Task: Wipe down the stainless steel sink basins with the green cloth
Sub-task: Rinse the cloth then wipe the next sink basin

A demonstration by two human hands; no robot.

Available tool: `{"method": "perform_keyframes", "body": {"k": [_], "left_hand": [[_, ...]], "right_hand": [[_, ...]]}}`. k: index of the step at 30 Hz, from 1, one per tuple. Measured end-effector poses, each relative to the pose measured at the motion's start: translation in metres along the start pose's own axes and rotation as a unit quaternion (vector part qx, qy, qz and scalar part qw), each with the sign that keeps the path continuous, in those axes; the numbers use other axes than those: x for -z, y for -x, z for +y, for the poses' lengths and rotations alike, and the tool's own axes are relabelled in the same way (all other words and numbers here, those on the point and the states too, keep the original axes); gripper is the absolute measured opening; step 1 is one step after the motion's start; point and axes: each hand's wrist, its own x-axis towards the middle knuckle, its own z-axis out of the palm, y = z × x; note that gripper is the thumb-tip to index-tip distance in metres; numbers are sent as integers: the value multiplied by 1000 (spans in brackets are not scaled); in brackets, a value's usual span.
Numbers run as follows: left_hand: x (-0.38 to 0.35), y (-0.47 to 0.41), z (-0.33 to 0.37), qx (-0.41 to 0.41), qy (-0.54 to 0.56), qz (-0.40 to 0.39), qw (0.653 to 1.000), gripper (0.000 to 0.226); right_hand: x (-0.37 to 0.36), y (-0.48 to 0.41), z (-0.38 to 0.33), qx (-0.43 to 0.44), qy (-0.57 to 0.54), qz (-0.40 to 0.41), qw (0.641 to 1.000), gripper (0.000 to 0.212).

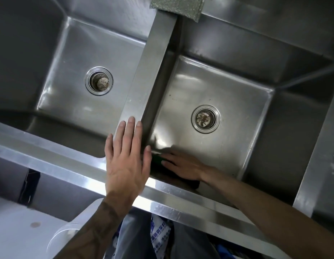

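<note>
Two stainless steel basins lie side by side: the left basin [72,101] and the right basin [227,139], split by a steel divider [151,68]. My left hand [127,161] rests flat with straight fingers on the near end of the divider and the front rim. Down in the right basin's near left corner, my right hand [183,167] presses flat on the dark green cloth [156,163]. Most of the cloth is hidden under that hand and in shadow.
Each basin has a round drain strainer [99,80], [205,118]. A grey scouring pad [178,6] lies at the far end of the divider. The front rim [50,157] runs across below the basins. A white surface [22,227] sits at lower left.
</note>
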Motion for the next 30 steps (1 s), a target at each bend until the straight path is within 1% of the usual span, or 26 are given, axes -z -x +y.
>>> {"method": "perform_keyframes", "body": {"k": [2, 3, 5, 9, 11, 12, 14, 15, 18, 22, 24, 27, 30], "left_hand": [[-2, -1, 1, 1, -14, -6, 1000, 66], [-3, -2, 1, 4, -18, -8, 1000, 67], [-3, -2, 2, 9, -18, -11, 1000, 68], [-3, -4, 3, 14, -19, -13, 1000, 69], [-2, -4, 4, 16, -20, -13, 1000, 70], [-2, -4, 4, 16, -20, -14, 1000, 69], [-1, -5, 5, 19, -18, -11, 1000, 69], [-2, -5, 5, 20, -18, -10, 1000, 69], [-1, -4, 4, 21, -15, -12, 1000, 70], [0, -4, 5, 22, -9, -20, 1000, 71], [-1, -4, 6, 24, -12, -16, 1000, 71], [0, -4, 7, 29, -11, -11, 999, 70], [1, -5, 7, 30, -7, -6, 1000, 69]], "right_hand": [[-4, -7, 12, -33, -9, -18, 999, 47], [-6, -6, 14, -37, -17, -16, 999, 46], [-6, 7, 9, -17, -25, 8, 1000, 45], [-2, 47, -5, 15, -102, 28, 994, 41], [-1, 49, -1, 24, -101, 7, 995, 43], [0, 42, 6, 17, -97, -19, 995, 45], [0, 24, 22, -25, -62, -73, 995, 51], [-2, 17, 30, -42, -52, -83, 994, 52], [-11, 20, 38, -60, -60, -58, 995, 51], [-2, 64, 16, -27, -123, -30, 992, 45], [1, 75, 15, -18, -130, -52, 990, 46], [3, 59, 28, -31, -129, -89, 987, 50], [-5, 44, 46, -64, -98, -85, 989, 50]]}}
